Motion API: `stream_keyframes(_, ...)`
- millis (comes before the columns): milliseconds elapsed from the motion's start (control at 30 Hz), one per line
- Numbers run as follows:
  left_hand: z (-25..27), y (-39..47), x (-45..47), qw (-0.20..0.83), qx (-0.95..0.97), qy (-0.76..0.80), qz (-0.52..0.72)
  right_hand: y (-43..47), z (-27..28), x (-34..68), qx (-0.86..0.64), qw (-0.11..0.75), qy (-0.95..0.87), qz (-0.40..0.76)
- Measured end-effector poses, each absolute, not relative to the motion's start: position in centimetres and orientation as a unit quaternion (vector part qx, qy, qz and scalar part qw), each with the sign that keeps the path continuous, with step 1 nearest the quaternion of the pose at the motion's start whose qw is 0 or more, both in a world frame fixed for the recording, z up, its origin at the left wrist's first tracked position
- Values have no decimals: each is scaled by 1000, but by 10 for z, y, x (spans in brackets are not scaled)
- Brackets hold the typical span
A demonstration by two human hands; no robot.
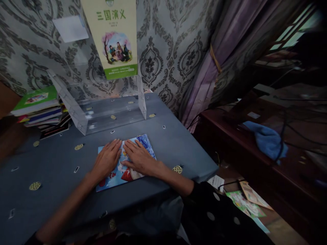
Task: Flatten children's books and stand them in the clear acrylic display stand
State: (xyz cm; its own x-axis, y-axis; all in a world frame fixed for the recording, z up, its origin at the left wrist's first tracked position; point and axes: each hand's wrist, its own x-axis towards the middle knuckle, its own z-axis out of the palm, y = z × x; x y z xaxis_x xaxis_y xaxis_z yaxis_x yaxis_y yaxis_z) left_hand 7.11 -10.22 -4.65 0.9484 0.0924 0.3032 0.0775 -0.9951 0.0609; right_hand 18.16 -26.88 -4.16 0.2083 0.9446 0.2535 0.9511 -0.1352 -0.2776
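Note:
A thin picture book [119, 180] with a blue, colourful cover lies closed on the table near its front edge. My left hand [106, 158] rests flat on the left part of the cover, fingers stretched out. Across the upper middle lies my right hand [140, 159], its palm down and its thumb apart from the fingers. The two hands are close together at the fingertips, and neither grasps anything. They hide much of the cover picture.
Behind the book stands a clear plastic rack [68, 103], with a pale green Chinese-titled cover [120, 25] upright above it. A stack of books [44, 109] sits at the left. Right of the table [173, 143] are a dark red cabinet [230, 136], a blue cloth [268, 139] and papers on the floor.

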Motion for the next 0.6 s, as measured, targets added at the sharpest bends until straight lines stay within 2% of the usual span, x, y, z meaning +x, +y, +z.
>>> stream_keyframes(600, -50, -115, 93, 17, 990, 9, 137, -288, -38, 193, -788, 208, -578, -25)
